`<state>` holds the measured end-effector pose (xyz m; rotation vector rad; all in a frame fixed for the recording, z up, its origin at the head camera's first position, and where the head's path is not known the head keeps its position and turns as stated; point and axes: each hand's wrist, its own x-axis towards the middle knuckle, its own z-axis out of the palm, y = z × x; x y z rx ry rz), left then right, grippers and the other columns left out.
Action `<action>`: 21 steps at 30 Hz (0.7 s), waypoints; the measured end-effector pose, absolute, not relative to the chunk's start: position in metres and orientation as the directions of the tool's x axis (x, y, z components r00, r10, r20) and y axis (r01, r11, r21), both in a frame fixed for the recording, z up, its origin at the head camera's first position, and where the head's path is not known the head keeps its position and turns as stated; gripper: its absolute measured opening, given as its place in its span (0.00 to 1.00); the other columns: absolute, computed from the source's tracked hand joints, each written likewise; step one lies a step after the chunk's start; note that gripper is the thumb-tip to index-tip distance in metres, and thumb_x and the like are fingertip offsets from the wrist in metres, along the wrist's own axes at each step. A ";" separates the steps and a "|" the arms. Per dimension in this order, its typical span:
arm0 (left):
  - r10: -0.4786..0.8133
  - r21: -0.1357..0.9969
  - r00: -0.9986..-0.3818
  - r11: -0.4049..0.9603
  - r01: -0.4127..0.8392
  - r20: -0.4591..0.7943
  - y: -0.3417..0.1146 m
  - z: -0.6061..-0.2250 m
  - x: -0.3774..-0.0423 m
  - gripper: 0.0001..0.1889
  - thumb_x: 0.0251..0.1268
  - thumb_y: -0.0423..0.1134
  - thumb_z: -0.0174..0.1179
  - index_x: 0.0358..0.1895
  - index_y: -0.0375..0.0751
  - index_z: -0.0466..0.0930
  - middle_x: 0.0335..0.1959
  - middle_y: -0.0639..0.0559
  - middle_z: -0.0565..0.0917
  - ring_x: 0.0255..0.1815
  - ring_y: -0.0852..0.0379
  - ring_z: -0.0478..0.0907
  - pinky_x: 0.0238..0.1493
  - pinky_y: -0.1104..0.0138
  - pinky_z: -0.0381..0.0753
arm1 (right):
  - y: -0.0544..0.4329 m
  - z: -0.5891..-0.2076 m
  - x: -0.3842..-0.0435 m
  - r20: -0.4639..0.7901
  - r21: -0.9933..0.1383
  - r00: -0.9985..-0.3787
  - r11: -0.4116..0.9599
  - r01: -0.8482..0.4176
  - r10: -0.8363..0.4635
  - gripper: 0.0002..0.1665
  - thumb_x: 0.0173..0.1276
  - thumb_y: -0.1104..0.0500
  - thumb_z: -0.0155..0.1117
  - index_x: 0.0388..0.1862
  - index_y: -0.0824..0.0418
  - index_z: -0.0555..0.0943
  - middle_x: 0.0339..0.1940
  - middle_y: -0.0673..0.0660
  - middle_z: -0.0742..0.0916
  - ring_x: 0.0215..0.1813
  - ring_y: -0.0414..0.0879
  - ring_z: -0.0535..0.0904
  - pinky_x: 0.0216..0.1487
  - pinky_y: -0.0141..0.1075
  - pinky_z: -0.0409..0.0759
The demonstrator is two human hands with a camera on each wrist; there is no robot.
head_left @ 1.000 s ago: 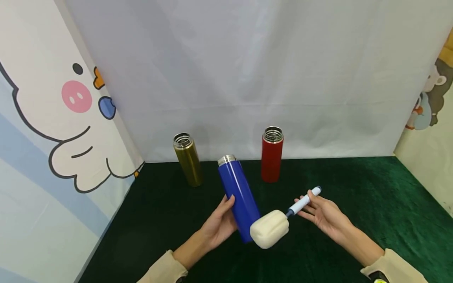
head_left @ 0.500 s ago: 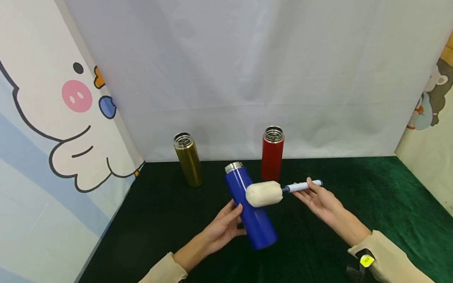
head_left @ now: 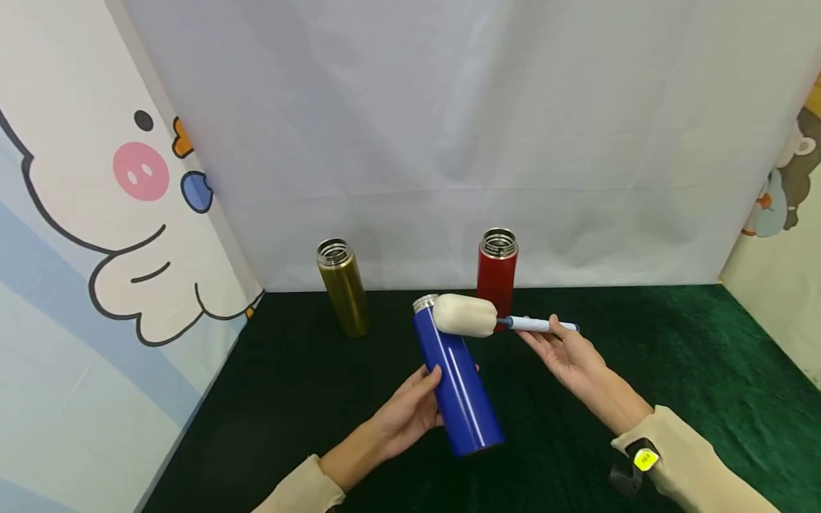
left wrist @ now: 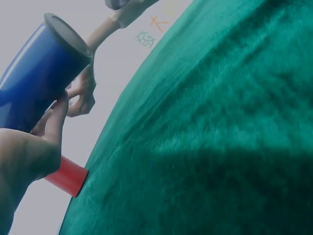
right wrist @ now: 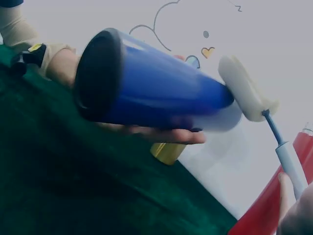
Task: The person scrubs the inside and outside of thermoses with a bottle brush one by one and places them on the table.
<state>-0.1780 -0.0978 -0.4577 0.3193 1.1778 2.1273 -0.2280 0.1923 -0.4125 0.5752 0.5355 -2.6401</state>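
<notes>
My left hand point(head_left: 410, 413) grips a blue thermos bottle point(head_left: 458, 388) around its middle, tilted with its steel mouth up and away to the left. My right hand point(head_left: 571, 355) pinches the white handle of a sponge bottle brush point(head_left: 465, 315) between thumb and fingers. In the head view the cream sponge head overlaps the upper part of the blue bottle, beside its mouth. The right wrist view shows the sponge point(right wrist: 242, 88) close against the bottle's upper end; whether they touch I cannot tell. The bottle's base point(left wrist: 68, 35) faces the left wrist camera.
A gold bottle point(head_left: 346, 299) and a red bottle point(head_left: 497, 278) stand uncapped at the back of the dark green cloth point(head_left: 641, 370). Behind them hangs a white curtain point(head_left: 398, 142). Walls with cartoon prints flank both sides.
The brush has risen along the bottle from its lower part to near its mouth, swinging toward level. The blue bottle has shifted slightly right and down.
</notes>
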 end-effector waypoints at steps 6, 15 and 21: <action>0.629 0.821 -0.774 -0.402 -0.405 -0.073 -0.102 -0.461 -0.179 0.32 0.83 0.48 0.47 0.81 0.47 0.46 0.66 0.56 0.76 0.67 0.56 0.75 0.66 0.52 0.77 | 0.209 -0.431 -0.214 -0.460 -0.453 -0.835 -0.730 0.512 -0.301 0.49 0.80 0.54 0.51 0.84 0.39 0.31 0.66 0.57 0.80 0.61 0.48 0.84 0.74 0.37 0.71; 0.639 0.802 -0.768 -0.434 -0.409 -0.046 -0.110 -0.461 -0.184 0.31 0.86 0.46 0.40 0.83 0.50 0.41 0.74 0.50 0.68 0.74 0.50 0.68 0.77 0.39 0.62 | 0.234 -0.453 -0.194 -0.486 -0.704 -0.842 -0.465 0.537 -0.236 0.37 0.79 0.46 0.57 0.77 0.50 0.52 0.60 0.50 0.80 0.50 0.38 0.86 0.66 0.38 0.81; 0.655 0.780 -0.752 -0.433 -0.452 -0.073 -0.108 -0.459 -0.181 0.31 0.86 0.47 0.39 0.84 0.53 0.40 0.75 0.49 0.66 0.74 0.50 0.67 0.77 0.37 0.60 | 0.239 -0.455 -0.193 -0.487 -0.703 -0.839 -0.462 0.541 -0.242 0.39 0.78 0.47 0.59 0.78 0.52 0.51 0.46 0.49 0.88 0.49 0.38 0.87 0.64 0.37 0.82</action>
